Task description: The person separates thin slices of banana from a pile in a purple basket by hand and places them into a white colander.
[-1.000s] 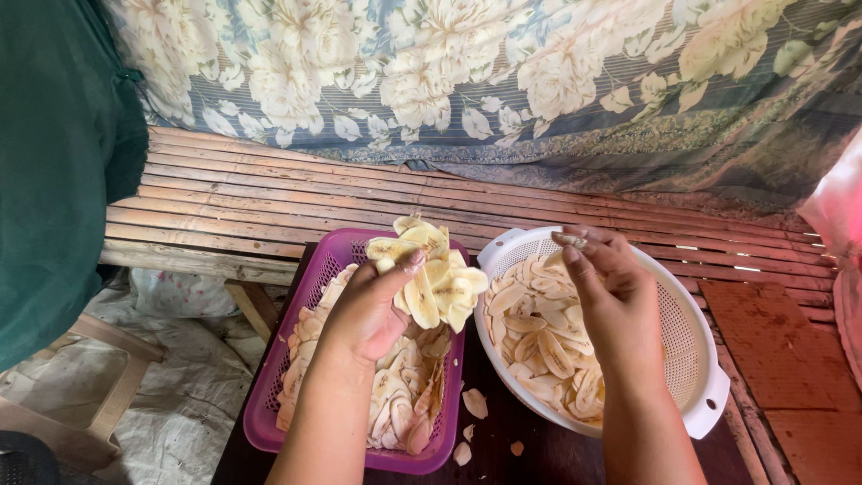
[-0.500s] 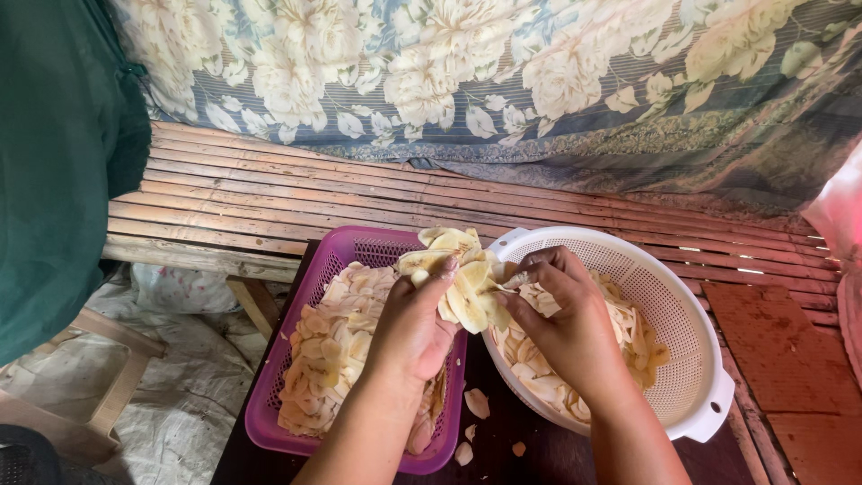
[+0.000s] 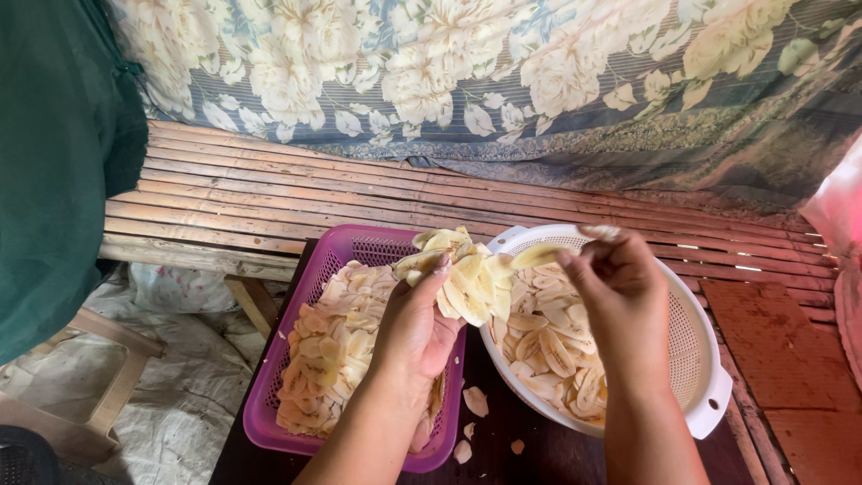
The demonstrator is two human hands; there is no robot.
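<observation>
My left hand (image 3: pixel 415 325) holds a fanned bunch of pale yellow banana slices (image 3: pixel 460 274) above the gap between two containers. My right hand (image 3: pixel 620 301) pinches a single slice (image 3: pixel 536 256) at the top of that bunch, over the white round colander (image 3: pixel 700 359). The colander holds many loose slices (image 3: pixel 548 346). Left of it sits a purple rectangular plastic basket (image 3: pixel 334 247) filled with more slices (image 3: pixel 328 346). Both containers rest on a dark tabletop (image 3: pixel 503 449).
A slatted bamboo bench (image 3: pixel 269 193) runs behind the containers, with a floral cloth (image 3: pixel 467 72) hanging above it. A green fabric (image 3: pixel 54 153) hangs at left. A few slices (image 3: pixel 474 401) lie on the dark tabletop. White sacking (image 3: pixel 171 395) covers the ground at left.
My left hand has carried the bunch from over the purple basket toward the colander. My right hand left the slices in the colander and came up to pinch one slice off the bunch.
</observation>
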